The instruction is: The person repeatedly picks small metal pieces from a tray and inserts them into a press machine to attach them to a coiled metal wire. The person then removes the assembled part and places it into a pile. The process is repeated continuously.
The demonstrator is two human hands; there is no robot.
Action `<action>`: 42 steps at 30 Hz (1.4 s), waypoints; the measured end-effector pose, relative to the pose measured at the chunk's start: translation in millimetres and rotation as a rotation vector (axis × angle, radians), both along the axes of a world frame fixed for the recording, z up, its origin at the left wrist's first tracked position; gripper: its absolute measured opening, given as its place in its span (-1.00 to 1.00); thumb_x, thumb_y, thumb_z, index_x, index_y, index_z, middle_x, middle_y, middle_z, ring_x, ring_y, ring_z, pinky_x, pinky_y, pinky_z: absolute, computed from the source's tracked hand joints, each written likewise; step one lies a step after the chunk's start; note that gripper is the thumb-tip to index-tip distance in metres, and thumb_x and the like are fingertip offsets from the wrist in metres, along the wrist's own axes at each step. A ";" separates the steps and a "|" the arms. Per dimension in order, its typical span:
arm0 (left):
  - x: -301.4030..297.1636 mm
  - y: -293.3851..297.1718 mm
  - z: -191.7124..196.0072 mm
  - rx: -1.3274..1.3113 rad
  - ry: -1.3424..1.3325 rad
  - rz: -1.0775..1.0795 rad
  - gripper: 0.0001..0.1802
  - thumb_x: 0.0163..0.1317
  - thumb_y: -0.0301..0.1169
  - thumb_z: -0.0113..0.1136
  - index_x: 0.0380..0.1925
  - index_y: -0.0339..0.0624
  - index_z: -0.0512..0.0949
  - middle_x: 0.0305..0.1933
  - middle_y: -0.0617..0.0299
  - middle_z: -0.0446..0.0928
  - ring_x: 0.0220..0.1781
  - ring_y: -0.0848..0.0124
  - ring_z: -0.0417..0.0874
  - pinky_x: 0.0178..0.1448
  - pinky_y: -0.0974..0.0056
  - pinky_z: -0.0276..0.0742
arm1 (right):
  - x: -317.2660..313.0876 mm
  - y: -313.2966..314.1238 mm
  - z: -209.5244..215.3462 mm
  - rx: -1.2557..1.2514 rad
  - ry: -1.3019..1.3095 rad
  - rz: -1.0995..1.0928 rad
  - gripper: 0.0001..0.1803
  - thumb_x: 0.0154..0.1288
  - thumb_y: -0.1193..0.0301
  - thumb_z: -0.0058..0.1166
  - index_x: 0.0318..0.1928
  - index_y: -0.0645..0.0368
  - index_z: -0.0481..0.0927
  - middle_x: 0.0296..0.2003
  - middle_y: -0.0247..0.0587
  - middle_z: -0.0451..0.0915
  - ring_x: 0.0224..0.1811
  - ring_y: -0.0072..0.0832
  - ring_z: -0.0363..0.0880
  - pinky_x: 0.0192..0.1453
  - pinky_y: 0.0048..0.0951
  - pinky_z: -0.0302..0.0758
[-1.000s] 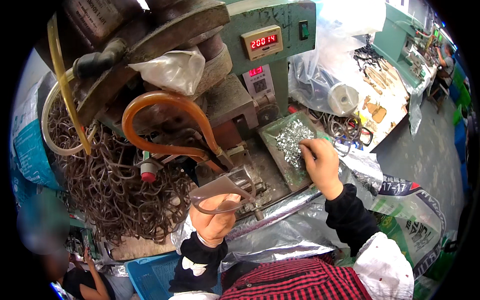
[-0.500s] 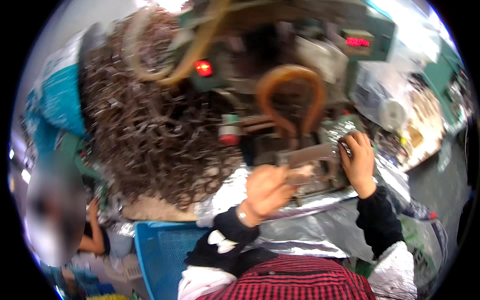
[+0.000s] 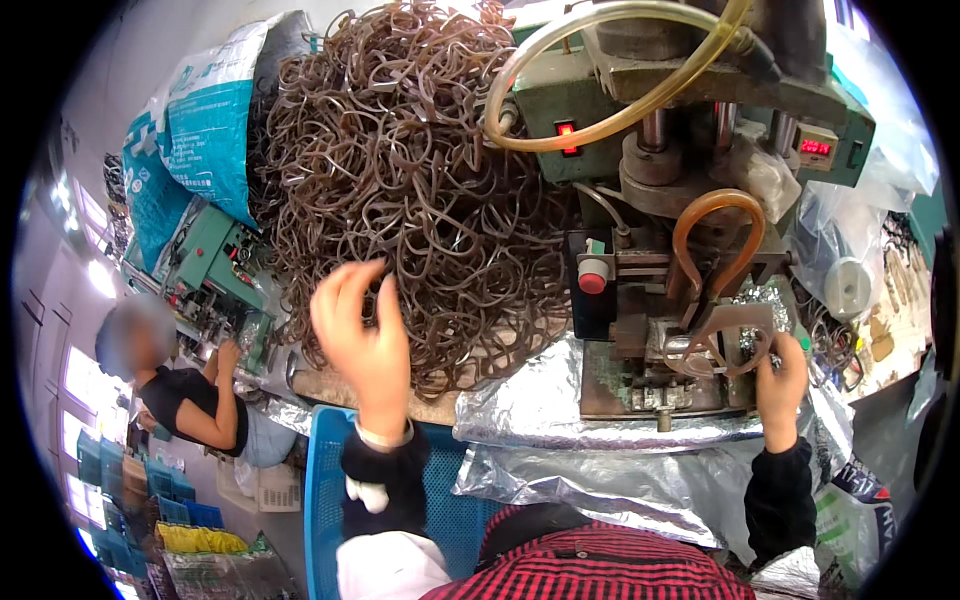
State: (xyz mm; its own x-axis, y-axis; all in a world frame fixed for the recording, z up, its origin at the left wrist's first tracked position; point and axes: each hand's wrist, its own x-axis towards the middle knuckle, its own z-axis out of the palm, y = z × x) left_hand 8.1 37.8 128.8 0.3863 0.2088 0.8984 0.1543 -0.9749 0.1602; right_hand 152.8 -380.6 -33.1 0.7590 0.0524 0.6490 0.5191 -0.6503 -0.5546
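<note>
My left hand [image 3: 362, 335] is raised at the near edge of a heap of brown curved strips [image 3: 420, 200], fingers apart and nothing visible in them. My right hand [image 3: 782, 385] pinches the right edge of a translucent brown looped plastic piece [image 3: 738, 320], which has a flat band and rounded openings. That piece lies over the metal fixture of a small press [image 3: 655, 385]. An orange-brown bent loop [image 3: 752, 215] stands just behind it, its two ends close together above the fixture.
A red push button [image 3: 592, 283] sits left of the fixture. Foil [image 3: 520, 395] covers the near table edge, with a blue basket [image 3: 325, 480] below. A yellowish hose [image 3: 600, 18] arches overhead. Far left are a blue-and-white sack [image 3: 210, 125] and another person [image 3: 200, 400].
My left hand has left the press and moved left to the heap, its fingers now apart. The right hand stays beside the fixture. The whole view has shifted.
</note>
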 end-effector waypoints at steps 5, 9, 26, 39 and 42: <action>70.0 37.2 -5.7 0.123 0.191 0.397 -0.74 0.02 -0.17 0.52 -0.41 -0.06 0.72 -0.20 0.24 0.54 -0.03 0.15 0.50 0.02 0.04 0.37 | 11.1 44.0 16.6 0.108 0.066 0.150 -0.85 0.22 0.61 0.22 -0.18 0.24 0.67 -0.27 -0.07 0.67 -0.18 -0.13 0.65 -0.06 -0.25 0.54; 97.1 62.3 -5.6 0.055 0.186 0.329 -0.78 0.05 -0.22 0.49 -0.44 -0.10 0.74 -0.32 0.23 0.60 -0.23 0.17 0.58 -0.15 0.07 0.45 | 1.1 44.0 27.3 0.060 -0.010 0.132 -0.86 0.18 0.63 0.23 -0.23 0.23 0.65 -0.27 -0.09 0.65 -0.18 -0.13 0.63 -0.06 -0.25 0.51; 28.9 -71.5 -101.6 -1.043 -0.048 -0.523 -0.63 0.42 -0.55 0.14 0.22 -0.27 0.54 -0.13 0.22 0.67 -0.44 0.59 0.57 -0.45 0.54 0.40 | -9.1 82.1 79.2 0.668 0.354 0.492 -0.63 0.21 0.60 0.27 0.05 0.31 0.60 -0.16 -0.18 0.70 -0.12 -0.47 0.68 0.01 -0.46 0.56; 73.5 -112.9 -31.1 -0.280 -0.256 -0.871 -0.68 0.42 -0.67 0.09 0.14 -0.26 0.52 -0.11 0.08 0.60 -0.32 0.47 0.57 -0.39 0.42 0.56 | -22.8 99.8 95.4 0.995 0.641 0.686 -0.41 0.22 0.65 0.24 0.28 0.35 0.40 0.02 -0.14 0.60 -0.02 -0.59 0.61 0.17 -0.53 0.50; 78.5 -111.6 -33.2 -0.318 -0.266 -0.931 -0.66 0.42 -0.67 0.07 0.15 -0.24 0.51 -0.03 0.02 0.59 -0.31 0.46 0.58 -0.38 0.40 0.58 | -34.1 98.7 106.9 1.039 0.663 0.652 -0.42 0.23 0.69 0.14 0.28 0.35 0.39 0.11 -0.10 0.58 0.05 -0.56 0.59 0.20 -0.51 0.49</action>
State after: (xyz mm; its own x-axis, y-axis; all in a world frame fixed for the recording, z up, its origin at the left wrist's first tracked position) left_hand 86.6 -73.8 95.6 0.3130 0.1720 0.9341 -0.7219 -0.5960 0.3516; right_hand 118.7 -281.9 73.8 0.9622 0.2327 0.1416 0.0194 0.4600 -0.8877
